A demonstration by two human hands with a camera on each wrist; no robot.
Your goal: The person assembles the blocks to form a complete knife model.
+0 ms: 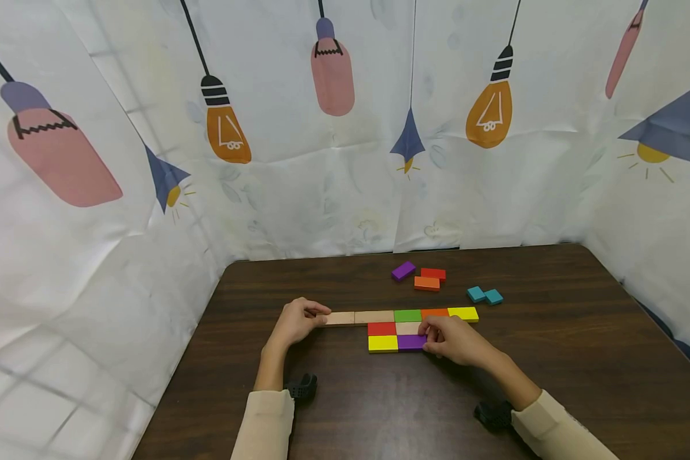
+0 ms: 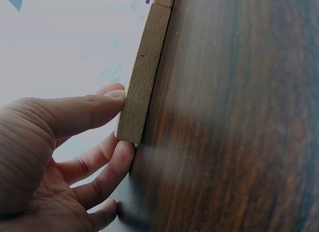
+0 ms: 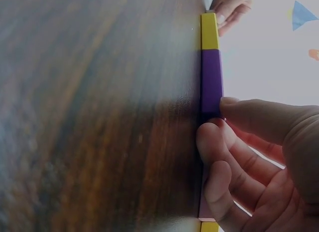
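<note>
Flat rectangular blocks lie edge to edge in rows on the table. At the row's left end, my left hand (image 1: 296,321) pinches a plain wooden block (image 2: 144,75) by its end. Another plain block (image 1: 374,316), a green block (image 1: 407,315), an orange block (image 1: 434,312) and a yellow block (image 1: 463,314) continue that row. Below are a red block (image 1: 382,328) and a plain one, then a yellow block (image 1: 383,344) and a purple block (image 1: 411,343). My right hand (image 1: 457,338) pinches the purple block's right end, its fingers curled there. It hides part of the layout.
Behind the rows lie a loose purple block (image 1: 404,271), a red block (image 1: 434,273), an orange block (image 1: 427,283) and two teal blocks (image 1: 476,294). The dark wooden table (image 1: 345,409) backs onto a printed curtain (image 1: 322,191). Black wrist devices sit at both sleeves.
</note>
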